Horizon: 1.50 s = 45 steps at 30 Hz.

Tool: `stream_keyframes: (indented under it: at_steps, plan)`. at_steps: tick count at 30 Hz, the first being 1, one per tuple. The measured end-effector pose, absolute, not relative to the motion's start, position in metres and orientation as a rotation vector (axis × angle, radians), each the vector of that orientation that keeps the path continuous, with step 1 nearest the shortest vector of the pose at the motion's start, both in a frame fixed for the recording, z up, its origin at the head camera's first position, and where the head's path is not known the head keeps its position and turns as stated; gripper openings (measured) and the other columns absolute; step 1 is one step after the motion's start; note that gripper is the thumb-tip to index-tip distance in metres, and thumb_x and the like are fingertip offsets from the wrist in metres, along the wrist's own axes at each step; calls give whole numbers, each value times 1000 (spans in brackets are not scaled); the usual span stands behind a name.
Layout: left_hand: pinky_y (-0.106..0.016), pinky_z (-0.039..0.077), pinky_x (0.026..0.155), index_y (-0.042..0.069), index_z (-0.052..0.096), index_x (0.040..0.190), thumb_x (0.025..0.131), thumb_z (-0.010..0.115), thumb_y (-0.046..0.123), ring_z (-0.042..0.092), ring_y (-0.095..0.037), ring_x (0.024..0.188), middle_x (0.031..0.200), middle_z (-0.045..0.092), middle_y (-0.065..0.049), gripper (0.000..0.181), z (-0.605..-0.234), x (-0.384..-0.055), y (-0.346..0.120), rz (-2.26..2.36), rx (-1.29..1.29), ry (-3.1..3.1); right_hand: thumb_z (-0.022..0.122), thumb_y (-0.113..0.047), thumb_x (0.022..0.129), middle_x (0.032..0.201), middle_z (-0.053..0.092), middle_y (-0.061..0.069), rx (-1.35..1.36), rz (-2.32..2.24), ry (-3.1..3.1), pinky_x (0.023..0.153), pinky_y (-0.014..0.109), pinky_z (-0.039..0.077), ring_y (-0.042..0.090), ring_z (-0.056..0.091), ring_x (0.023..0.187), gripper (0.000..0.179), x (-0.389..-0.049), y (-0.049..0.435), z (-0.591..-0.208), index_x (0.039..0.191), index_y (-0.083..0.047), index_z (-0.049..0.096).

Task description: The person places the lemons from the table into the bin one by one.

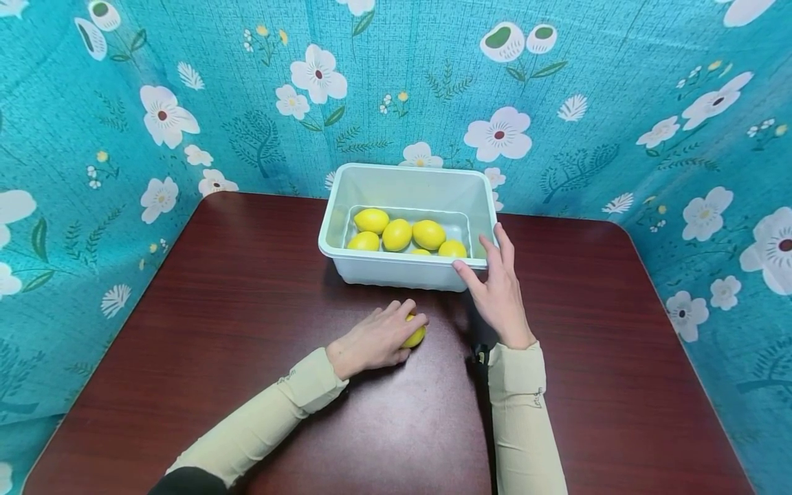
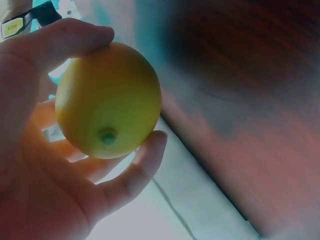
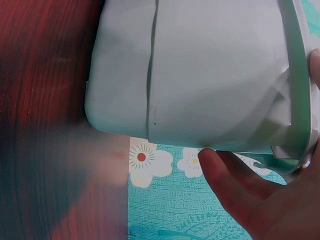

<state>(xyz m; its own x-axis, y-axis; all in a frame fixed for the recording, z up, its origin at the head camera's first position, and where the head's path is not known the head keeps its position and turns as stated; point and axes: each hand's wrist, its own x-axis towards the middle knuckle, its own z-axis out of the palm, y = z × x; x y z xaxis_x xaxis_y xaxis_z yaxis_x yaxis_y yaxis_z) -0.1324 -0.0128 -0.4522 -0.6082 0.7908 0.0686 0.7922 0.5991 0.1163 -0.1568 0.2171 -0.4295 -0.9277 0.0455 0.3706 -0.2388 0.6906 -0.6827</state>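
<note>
Left hand [image 1: 374, 338] is curling its fingers and thumb around a single lemon [image 1: 415, 335], which is sitting on the dark wooden table [image 1: 216, 330] just in front of the tub. The left wrist view is showing the same lemon [image 2: 108, 101] cupped between thumb and fingertips, stem end facing the camera; whether it is resting on the table or just off it I cannot tell.

Right hand [image 1: 497, 289] is resting at the near right corner of the pale plastic tub [image 1: 396, 271], fingers fairly straight along the rim and thumb against the outer wall. In the right wrist view the hand [image 3: 270, 200] is bracing that corner of the tub [image 3: 200, 75], steadying rather than gripping hard.

Inside the tub, lemons [image 1: 399, 235] are lying in a loose cluster on the bottom: five are showing clearly, and a sliver of another is peeking between two of them.

Judgement: the gathering seems nearly finished. Most of the fruit is already sitting in the tub, and the one under the left hand is the only lemon showing outside it, so this last piece appears to be what is left.

A floral teal cloth [image 1: 588, 124] is hanging behind and to both sides of the table.
</note>
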Motion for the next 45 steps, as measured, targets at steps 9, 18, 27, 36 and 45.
stream_keyframes:
  at_steps: [9, 18, 27, 36, 45]
  plan:
    - [-27, 46, 62, 18, 51, 115, 81, 71, 23, 48, -17, 84, 99, 48, 0, 40, -453, -134, -13, -238, -1390, -2755, 63, -46, 90, 163, 11, 3, 150, 1107, -2543, 105, 57, 39, 29, 30, 143, 73, -155, 217, -431, 146, -4, 39]
    - [-27, 43, 66, 17, 51, 114, 80, 69, 23, 46, -17, 83, 98, 47, 0, 39, -450, -135, -12, -284, -1396, -2712, 63, -46, 90, 163, 11, 3, 150, 1104, -2538, 106, 56, 39, 29, 30, 143, 74, -155, 217, -432, 146, -4, 39]
    - [-27, 42, 68, 17, 50, 116, 80, 67, 22, 44, -16, 85, 98, 46, 1, 41, -447, -136, -11, -328, -1388, -2702, 63, -46, 90, 163, 11, 3, 143, 1099, -2549, 105, 56, 39, 29, 31, 143, 74, -156, 217, -430, 146, -5, 38]
    - [-25, 42, 67, 15, 51, 111, 80, 67, 23, 44, -16, 84, 96, 46, 2, 36, -444, -136, -12, -356, -1362, -2653, 63, -46, 90, 163, 11, 3, 143, 1098, -2544, 104, 56, 40, 29, 31, 142, 74, -156, 217, -430, 147, -5, 38]
    - [-26, 43, 68, 14, 51, 111, 82, 65, 24, 46, -16, 85, 98, 46, 1, 34, -441, -137, -12, -350, -1359, -2635, 64, -46, 90, 162, 12, 4, 148, 1098, -2534, 104, 56, 40, 29, 31, 142, 74, -155, 216, -430, 147, -5, 38]
